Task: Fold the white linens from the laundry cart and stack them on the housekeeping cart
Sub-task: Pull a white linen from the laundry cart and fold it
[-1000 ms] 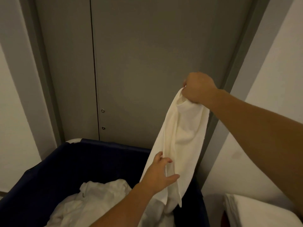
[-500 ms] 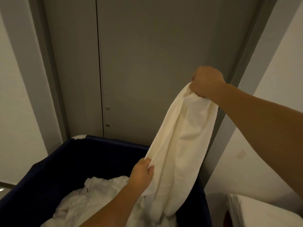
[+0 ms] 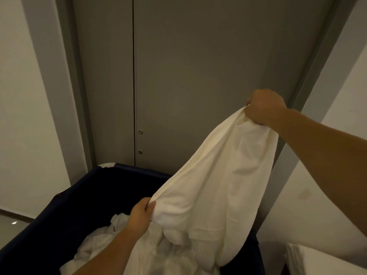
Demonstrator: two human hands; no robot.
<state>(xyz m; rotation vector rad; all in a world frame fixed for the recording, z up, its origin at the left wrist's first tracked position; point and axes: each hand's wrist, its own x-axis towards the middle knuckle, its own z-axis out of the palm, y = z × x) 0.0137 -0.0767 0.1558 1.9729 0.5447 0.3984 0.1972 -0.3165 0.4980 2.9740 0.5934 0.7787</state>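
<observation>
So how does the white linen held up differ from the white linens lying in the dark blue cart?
The held white linen is raised, stretched between the right hand and left hand; the crumpled white linens lie loose inside the dark blue fabric laundry cart. The held one looks smoother and creamier; the pile is wrinkled. Both are unfolded white cloth.

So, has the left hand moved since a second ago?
Yes. The left hand shifted left, toward the grey door's vertical seam, and now grips the white linen sheet.

place: hotel housekeeping corridor | cues: navy laundry cart (image 3: 59,215), white linens (image 3: 95,245), grey doors (image 3: 198,76)
</observation>
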